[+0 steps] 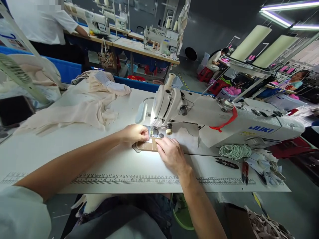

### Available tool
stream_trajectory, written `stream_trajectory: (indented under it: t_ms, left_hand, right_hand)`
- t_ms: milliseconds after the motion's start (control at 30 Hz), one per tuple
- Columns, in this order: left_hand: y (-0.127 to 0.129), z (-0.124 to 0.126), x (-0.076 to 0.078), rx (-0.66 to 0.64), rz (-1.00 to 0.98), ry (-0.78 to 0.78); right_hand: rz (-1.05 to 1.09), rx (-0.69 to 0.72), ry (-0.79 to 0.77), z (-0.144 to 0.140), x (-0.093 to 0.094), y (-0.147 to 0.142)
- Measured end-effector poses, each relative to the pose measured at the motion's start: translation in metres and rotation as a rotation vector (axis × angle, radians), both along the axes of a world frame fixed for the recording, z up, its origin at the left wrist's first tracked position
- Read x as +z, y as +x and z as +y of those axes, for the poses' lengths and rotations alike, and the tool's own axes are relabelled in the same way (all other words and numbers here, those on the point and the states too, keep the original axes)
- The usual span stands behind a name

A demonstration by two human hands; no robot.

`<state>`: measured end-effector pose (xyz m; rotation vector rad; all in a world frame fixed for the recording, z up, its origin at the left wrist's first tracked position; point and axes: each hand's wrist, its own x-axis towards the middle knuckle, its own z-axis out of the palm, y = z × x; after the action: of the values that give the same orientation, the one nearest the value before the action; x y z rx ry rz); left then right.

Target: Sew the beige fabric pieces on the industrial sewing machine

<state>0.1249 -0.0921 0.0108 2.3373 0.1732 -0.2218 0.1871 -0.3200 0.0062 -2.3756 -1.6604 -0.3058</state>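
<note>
Tan fabric piece (146, 145) lies flat on the bench (50, 149), just in front of the sewing machine (199, 116) and a little back from the near edge, where the printed ruler (124, 180) runs. I keep it there so its far end sits under the needle area, in the bright light of the machine lamp.

My left hand (134, 133) has its grip narrow: the fingertips pinch a small white label (149, 140) against the far end of the piece, I think to stop it from sliding. My right hand (170, 153) holds nothing; it lies flat with the fingers together and presses on the right side of the piece, so the cloth stays smooth.

Toward the right end of the bench lie a coil of pale green cord (235, 151), black snips (226, 163) and red-handled pliers (245, 171), near enough for my right hand. A heap of cream fabric (82, 109) waits at the far left part of the bench, well apart from the needle. Behind, another person in a white shirt (42, 20) stands at another bench.
</note>
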Motion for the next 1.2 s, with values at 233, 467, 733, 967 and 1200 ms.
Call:
stream_trajectory:
  t_ms: [233, 467, 733, 967, 1200]
  left_hand:
    - [0.005, 0.005, -0.008, -0.009, -0.018, -0.082]
    - [0.011, 0.004, 0.0, -0.049, 0.03, -0.044]
    - [-0.019, -0.013, 0.008, -0.23, -0.495, 0.403]
    - [-0.054, -0.022, -0.014, -0.409, -0.762, 0.456]
    - [-0.054, -0.03, -0.02, -0.433, -0.755, 0.799]
  right_hand:
    - [0.012, 0.036, -0.013, -0.001, 0.002, -0.006]
    - [-0.082, 0.06, -0.047, 0.004, -0.003, -0.01]
    - [-0.148, 0.061, -0.091, 0.013, -0.004, -0.021]
    - [-0.157, 0.068, -0.095, 0.015, -0.003, -0.022]
    - [-0.115, 0.04, 0.01, 0.01, -0.003, -0.013]
